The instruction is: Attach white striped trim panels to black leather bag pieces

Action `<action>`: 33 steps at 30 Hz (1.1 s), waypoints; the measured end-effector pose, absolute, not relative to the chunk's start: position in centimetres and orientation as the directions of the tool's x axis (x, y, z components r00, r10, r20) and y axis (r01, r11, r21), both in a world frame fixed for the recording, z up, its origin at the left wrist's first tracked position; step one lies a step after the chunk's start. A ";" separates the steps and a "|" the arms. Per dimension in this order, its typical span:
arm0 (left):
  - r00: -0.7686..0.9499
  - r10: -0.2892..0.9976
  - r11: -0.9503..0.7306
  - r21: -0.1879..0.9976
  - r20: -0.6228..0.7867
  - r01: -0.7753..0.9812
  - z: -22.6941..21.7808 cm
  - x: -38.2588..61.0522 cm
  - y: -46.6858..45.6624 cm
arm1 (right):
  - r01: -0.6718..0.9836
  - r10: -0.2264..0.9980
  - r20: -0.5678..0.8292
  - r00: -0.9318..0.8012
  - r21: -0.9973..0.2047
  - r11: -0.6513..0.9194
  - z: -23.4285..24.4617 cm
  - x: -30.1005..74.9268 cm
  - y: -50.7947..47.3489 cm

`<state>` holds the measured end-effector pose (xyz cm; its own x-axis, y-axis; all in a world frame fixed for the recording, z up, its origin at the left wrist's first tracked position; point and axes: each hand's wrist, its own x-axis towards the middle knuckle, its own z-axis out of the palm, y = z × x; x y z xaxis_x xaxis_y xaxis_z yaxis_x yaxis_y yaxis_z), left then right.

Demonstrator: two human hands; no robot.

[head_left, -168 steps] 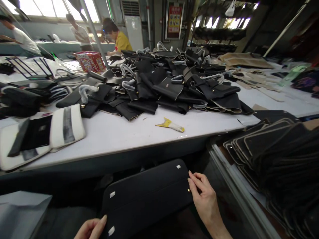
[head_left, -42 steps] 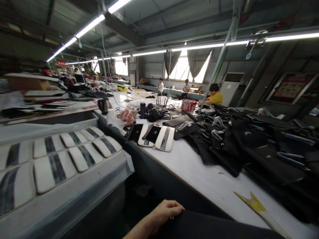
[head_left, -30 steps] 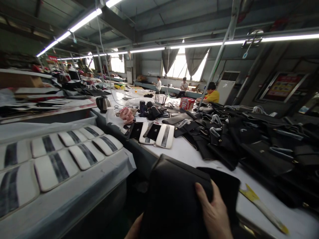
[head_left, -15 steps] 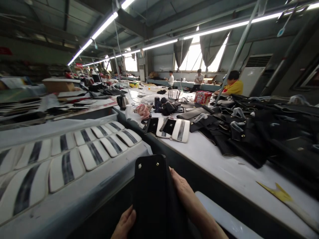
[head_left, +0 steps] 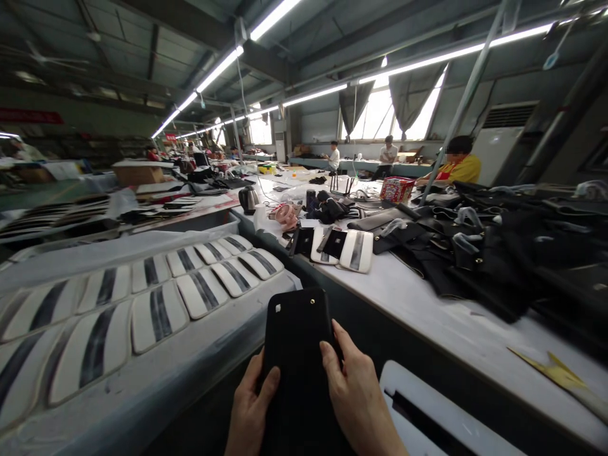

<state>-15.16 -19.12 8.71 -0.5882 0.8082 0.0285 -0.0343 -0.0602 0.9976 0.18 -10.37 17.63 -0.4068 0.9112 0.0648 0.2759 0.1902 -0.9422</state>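
Between both my hands is a long black leather-like panel (head_left: 300, 367) with rounded top corners and two small shiny metal spots near its top edge. My left hand (head_left: 253, 399) grips its left edge, thumb on the face and fingers behind. On the opposite edge my right hand (head_left: 354, 386) is closed in the same way, its thumb at the front. The panel's lower end runs out of view at the bottom. To the left, rows of white panels with a dark stripe (head_left: 159, 316) lie on a covered table (head_left: 190, 373).
A white table (head_left: 403, 310) on the right bears piled black leather-like pieces (head_left: 503, 266), a kettle (head_left: 248, 200), a red box (head_left: 397, 189) and a yellow-ended piece (head_left: 551, 367). A pale board (head_left: 437, 411) stands at lower right. A person in yellow (head_left: 460, 166) sits farther back.
Both hands now show more fully around the black panel, and the right thumb has come onto its face. The view has turned slightly left, with more of the pale board visible.
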 end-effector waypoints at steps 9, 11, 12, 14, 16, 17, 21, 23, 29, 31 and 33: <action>-0.668 0.716 -0.036 0.966 0.204 0.257 13.0 -17.1 -19.2 | 0.134 0.914 0.152 -0.376 -0.967 0.216 19.9 -1.6 -11.0; -0.681 0.693 -0.030 0.953 0.238 0.302 13.1 -16.9 -18.8 | 0.105 0.926 0.164 -0.340 -0.972 0.211 19.1 -1.7 -10.5; -0.684 0.689 -0.035 0.954 0.238 0.297 12.8 -16.8 -18.5 | 0.091 0.934 0.155 -0.323 -0.977 0.194 18.4 -1.6 -10.2; -0.685 0.697 -0.043 0.966 0.213 0.256 11.8 -16.2 -17.7 | 0.038 0.948 0.110 -0.298 -0.991 0.127 16.7 -1.4 -9.5; -0.673 0.719 -0.040 0.977 0.175 0.211 10.3 -15.5 -17.0 | -0.040 0.961 0.056 -0.272 -0.998 0.047 14.8 -1.1 -9.1; -0.664 0.731 -0.033 0.980 0.157 0.195 9.4 -15.1 -16.8 | -0.082 0.966 0.030 -0.258 -0.997 0.009 13.8 -0.8 -9.0; -0.622 0.779 0.017 0.989 0.078 0.145 6.2 -13.3 -16.4 | -0.189 0.976 -0.084 -0.202 -0.974 -0.123 10.2 0.6 -9.3; -0.609 0.792 0.038 0.992 0.046 0.124 5.0 -12.3 -16.5 | -0.207 0.974 -0.131 -0.185 -0.964 -0.168 8.8 1.5 -9.6; -0.593 0.804 0.054 0.991 0.030 0.123 3.2 -10.3 -16.9 | -0.236 0.969 -0.185 -0.163 -0.946 -0.220 6.5 3.9 -9.5; -0.563 0.825 0.054 0.988 0.037 0.144 3.4 -11.0 -16.8 | -0.262 0.961 -0.193 -0.198 -0.934 -0.242 6.6 4.3 -9.5; -0.536 0.839 0.026 0.976 0.097 0.217 4.5 -12.8 -16.1 | -0.265 0.954 -0.189 -0.234 -0.931 -0.250 7.0 4.4 -9.9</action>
